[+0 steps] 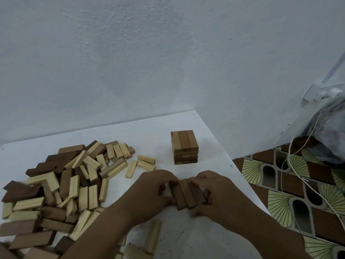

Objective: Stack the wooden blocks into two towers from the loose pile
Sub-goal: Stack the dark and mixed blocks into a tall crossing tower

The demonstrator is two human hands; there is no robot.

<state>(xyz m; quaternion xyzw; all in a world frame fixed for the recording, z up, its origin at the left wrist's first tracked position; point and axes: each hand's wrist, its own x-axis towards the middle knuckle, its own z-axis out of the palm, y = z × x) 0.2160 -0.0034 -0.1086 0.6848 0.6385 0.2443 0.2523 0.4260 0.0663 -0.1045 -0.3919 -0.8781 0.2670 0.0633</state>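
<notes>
A person sits at a white table (153, 131) pushed against a pale wall (130, 53), seen from above their own hands. Both bare hands meet near the front middle of the table. The left hand (149, 191) and the right hand (214, 191) press in from either side on a row of three dark brown blocks (184, 195), lying flat and side by side. The fingers are closed against the outer blocks, squeezing the row together. Whether this row rests on the table or is lifted slightly, I cannot tell.

Just beyond the hands, toward the wall, stands one short tower (184, 147). It is several layers high, each layer three blocks wide, with a neat square top. It looks straight and steady.

To the left, a large loose pile (61, 186) of blocks spreads across most of that side of the table, light and dark wood mixed and lying at all angles. A few more light blocks (153, 238) lie near the front edge between the forearms.

Off the table's right edge, a patterned floor (298, 193) shows, crossed by a thin white cable (291, 193).

By my reading, the work is at an early stage. One tower is begun but low. The row in the hands seems to be either its next layer or the base of the second tower. Most blocks are not yet stacked.
</notes>
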